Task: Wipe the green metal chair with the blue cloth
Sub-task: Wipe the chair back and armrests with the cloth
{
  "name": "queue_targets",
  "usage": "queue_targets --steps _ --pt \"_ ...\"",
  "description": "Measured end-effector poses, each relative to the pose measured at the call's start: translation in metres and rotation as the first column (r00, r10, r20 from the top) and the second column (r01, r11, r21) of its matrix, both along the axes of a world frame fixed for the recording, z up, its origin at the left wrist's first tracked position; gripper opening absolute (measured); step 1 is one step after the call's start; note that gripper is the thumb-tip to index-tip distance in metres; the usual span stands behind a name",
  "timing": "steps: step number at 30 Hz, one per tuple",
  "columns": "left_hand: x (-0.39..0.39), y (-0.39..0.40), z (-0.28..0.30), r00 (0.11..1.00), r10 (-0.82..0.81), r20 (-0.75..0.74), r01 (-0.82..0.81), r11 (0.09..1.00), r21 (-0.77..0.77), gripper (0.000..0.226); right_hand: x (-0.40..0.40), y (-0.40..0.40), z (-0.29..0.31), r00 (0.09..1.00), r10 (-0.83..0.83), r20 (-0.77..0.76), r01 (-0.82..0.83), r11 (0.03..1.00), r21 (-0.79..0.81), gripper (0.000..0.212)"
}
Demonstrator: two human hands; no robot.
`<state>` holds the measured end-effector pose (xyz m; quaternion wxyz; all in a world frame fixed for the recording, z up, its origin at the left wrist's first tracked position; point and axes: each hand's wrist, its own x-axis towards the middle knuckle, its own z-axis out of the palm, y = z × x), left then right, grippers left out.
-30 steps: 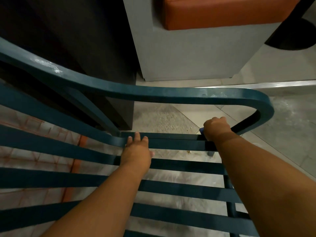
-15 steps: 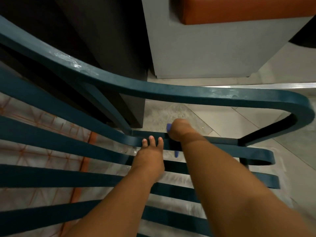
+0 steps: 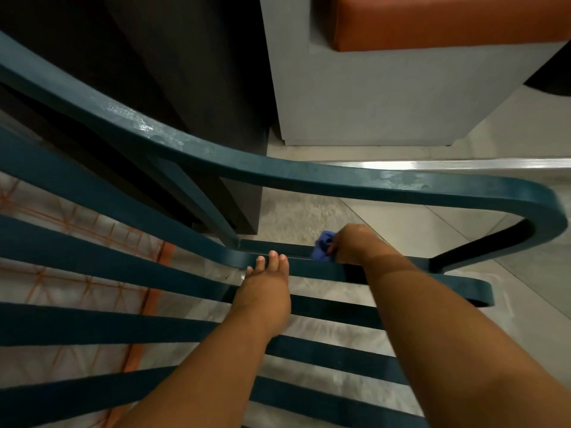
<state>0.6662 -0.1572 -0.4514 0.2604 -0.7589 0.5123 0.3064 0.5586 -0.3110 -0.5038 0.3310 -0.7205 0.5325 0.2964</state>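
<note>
Since a half-second ago, right hand (image 3: 352, 245) slides rightward along the slat, grip clamped on cloth (image 3: 323, 250); left hand (image 3: 265, 291) rests flat, fingers apart, bracing chair (image 3: 309, 177). Wiping continues.

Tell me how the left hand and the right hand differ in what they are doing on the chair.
The left hand lies open and flat, fingertips on a slat of the green metal chair, holding nothing. The right hand is closed around the bunched blue cloth, pressing it on the slat farther right. Both touch the chair's slats.
</note>
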Motion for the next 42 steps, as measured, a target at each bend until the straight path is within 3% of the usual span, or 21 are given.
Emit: queue_targets --steps 3,5,7,9,11,13,15,18,21,23,25,26,28,30,33,35,36,38,40,42 --pt "0.000 0.003 0.002 1.000 -0.007 0.011 0.007 1.000 -0.004 0.097 -0.045 -0.008 0.011 0.995 -0.022 -0.101 0.022 1.000 -0.001 0.029" --pt "0.000 0.003 0.000 1.000 -0.008 0.017 0.008 1.000 -0.006 0.099 -0.069 -0.009 0.017 0.990 -0.096 -0.100 0.086 0.991 -0.102 0.014" --pt "0.001 0.002 0.001 1.000 -0.007 0.012 0.007 1.000 -0.008 0.100 -0.087 -0.011 0.017 0.983 -0.165 -0.080 0.140 0.957 -0.255 0.020" --pt "0.002 0.004 0.005 1.000 -0.008 -0.015 0.008 1.000 -0.017 0.098 -0.091 -0.010 0.022 0.975 -0.205 -0.084 0.181 0.955 -0.237 0.026" --pt "0.005 0.010 0.011 0.998 0.004 -0.067 -0.006 1.000 -0.029 0.095 -0.091 -0.007 0.031 0.963 -0.265 0.042 0.264 0.912 -0.315 0.014" --pt "0.009 0.019 0.014 0.993 0.025 -0.112 -0.031 0.998 -0.051 0.094 -0.091 0.003 0.046 0.908 -0.298 0.294 0.397 0.834 -0.383 0.017" --pt "0.011 0.028 0.017 0.991 0.057 -0.118 -0.068 0.994 -0.089 0.092 -0.093 0.023 0.066 0.737 -0.287 0.612 0.573 0.745 -0.342 0.020" --pt "0.002 0.044 0.027 0.981 0.151 -0.120 -0.171 0.968 -0.185 0.091 -0.096 0.059 0.087 0.302 -0.421 0.855 0.762 0.645 0.049 0.021" --pt "-0.016 0.059 0.043 0.955 0.234 -0.182 -0.271 0.938 -0.216 0.090 -0.098 0.093 0.100 -0.176 -0.634 0.753 0.648 0.501 0.573 0.014" --pt "-0.025 0.068 0.054 0.936 0.265 -0.230 -0.314 0.926 -0.209 0.087 -0.099 0.114 0.108 -0.387 -0.760 0.523 0.502 0.302 0.810 0.012" --pt "-0.029 0.073 0.068 0.925 0.270 -0.268 -0.337 0.909 -0.246 0.084 -0.100 0.134 0.114 -0.525 -0.802 0.283 0.333 0.112 0.936 0.027" --pt "-0.030 0.074 0.077 0.920 0.264 -0.289 -0.348 0.890 -0.296 0.080 -0.099 0.142 0.119 -0.569 -0.804 0.171 0.211 0.059 0.976 0.048" --pt "-0.032 0.073 0.097 0.914 0.232 -0.332 -0.372 0.805 -0.462 0.069 -0.098 0.154 0.133 -0.603 -0.797 0.041 0.035 0.025 0.999 0.083" --pt "-0.033 0.068 0.120 0.920 0.178 -0.348 -0.371 0.679 -0.634 0.059 -0.093 0.160 0.158 -0.625 -0.779 0.046 -0.019 0.075 0.997 0.070" --pt "-0.031 0.056 0.147 0.971 0.069 -0.229 -0.233 0.487 -0.842 0.053 -0.089 0.159 0.212 -0.620 -0.732 0.284 0.115 0.274 0.955 0.038" --pt "-0.030 0.045 0.160 0.986 0.048 -0.160 -0.166 0.357 -0.919 0.050 -0.086 0.152 0.250 -0.522 -0.607 0.599 0.395 0.451 0.801 0.026" --pt "-0.029 0.039 0.165 0.988 0.055 -0.147 -0.157 0.315 -0.936 0.050 -0.082 0.147 0.262 -0.403 -0.481 0.779 0.573 0.531 0.624 0.022" --pt "-0.029 0.029 0.174 0.985 0.079 -0.150 -0.166 0.267 -0.949 0.051 -0.069 0.135 0.273 -0.034 -0.128 0.991 0.811 0.576 0.102 0.020" --pt "-0.030 0.022 0.176 0.980 0.103 -0.169 -0.189 0.243 -0.951 0.055 -0.048 0.122 0.266 0.367 0.078 0.927 0.779 0.519 -0.352 0.029" --pt "-0.034 0.020 0.176 0.980 0.115 -0.163 -0.187 0.244 -0.952 0.059 -0.030 0.113 0.246 0.675 0.146 0.724 0.538 0.573 -0.618 0.045"
